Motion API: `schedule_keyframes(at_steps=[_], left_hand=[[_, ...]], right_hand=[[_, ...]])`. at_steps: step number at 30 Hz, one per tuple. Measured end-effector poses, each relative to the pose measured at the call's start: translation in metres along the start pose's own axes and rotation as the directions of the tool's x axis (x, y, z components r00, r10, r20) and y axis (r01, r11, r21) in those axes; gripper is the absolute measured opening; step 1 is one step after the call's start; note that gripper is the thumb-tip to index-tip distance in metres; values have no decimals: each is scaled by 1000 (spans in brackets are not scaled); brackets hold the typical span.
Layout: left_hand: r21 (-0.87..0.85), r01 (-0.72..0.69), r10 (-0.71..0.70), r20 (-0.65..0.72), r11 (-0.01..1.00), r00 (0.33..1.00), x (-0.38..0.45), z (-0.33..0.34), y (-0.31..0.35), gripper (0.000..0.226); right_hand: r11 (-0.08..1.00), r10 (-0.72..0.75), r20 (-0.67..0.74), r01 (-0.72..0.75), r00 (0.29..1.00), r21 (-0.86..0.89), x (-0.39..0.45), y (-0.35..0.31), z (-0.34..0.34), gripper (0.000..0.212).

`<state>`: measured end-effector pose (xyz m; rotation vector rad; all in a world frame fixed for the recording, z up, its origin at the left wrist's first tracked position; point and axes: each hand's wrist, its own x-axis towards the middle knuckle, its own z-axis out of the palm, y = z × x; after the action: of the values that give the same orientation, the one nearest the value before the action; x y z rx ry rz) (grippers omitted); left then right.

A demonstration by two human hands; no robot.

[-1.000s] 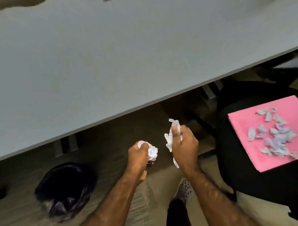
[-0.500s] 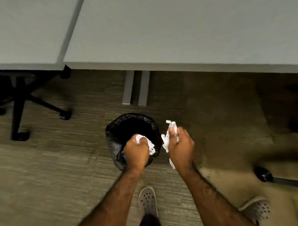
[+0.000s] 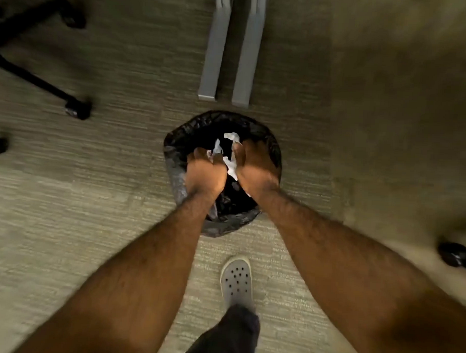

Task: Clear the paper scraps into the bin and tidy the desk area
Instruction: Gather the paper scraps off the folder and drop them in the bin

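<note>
A round bin (image 3: 174, 152) lined with a black bag stands on the carpet below me. Both my hands are over its mouth, close together. My left hand (image 3: 205, 172) is curled, knuckles up, with a bit of crumpled white paper (image 3: 216, 148) sticking out at its fingertips. My right hand (image 3: 256, 166) grips a longer torn white paper strip (image 3: 231, 165) that hangs along its thumb side, inside the bin's rim. The bin's inside is dark and its contents are hidden.
Two grey desk legs (image 3: 214, 55) stand just beyond the bin. An office chair's black base and castor (image 3: 77, 109) are at the left, and another castor (image 3: 455, 254) sits at the right edge. My grey clog (image 3: 236, 280) is on the carpet behind the bin.
I have leaned closer, and the desk top has left the view. Both hands have dropped from beside the bin's rim down into its mouth, still with the paper.
</note>
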<state>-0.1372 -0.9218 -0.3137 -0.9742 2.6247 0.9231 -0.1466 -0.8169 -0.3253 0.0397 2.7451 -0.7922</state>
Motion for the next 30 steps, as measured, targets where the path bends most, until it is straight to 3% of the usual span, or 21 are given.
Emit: schedule_keyframes(at_steps=[3,6,10,16,23,30], left_hand=[[161,-182,166,105,970,981,1,9,-19,55],[316,-341,308,150,885,939,-6,8,-28,62],[443,-419,373,192,792,908,-19,0,-26,65],[444,-443,376,235,779,896,-49,-19,-11,65],[434,-520,409,328,736,852,-120,-65,53,67],[382,-674,514,444,632,734,-217,-117,148,68]], right_hand=[[998,-5,49,8,999,-60,2,6,10,63],[994,-29,234,54,972,-98,-2,13,13,61],[984,-96,248,129,964,-121,-15,12,3,60],[986,-108,167,128,980,-109,-43,7,-32,77],[997,-14,98,21,995,-72,-92,2,-134,77],[991,130,-2,-130,991,29,-161,6,-264,102]])
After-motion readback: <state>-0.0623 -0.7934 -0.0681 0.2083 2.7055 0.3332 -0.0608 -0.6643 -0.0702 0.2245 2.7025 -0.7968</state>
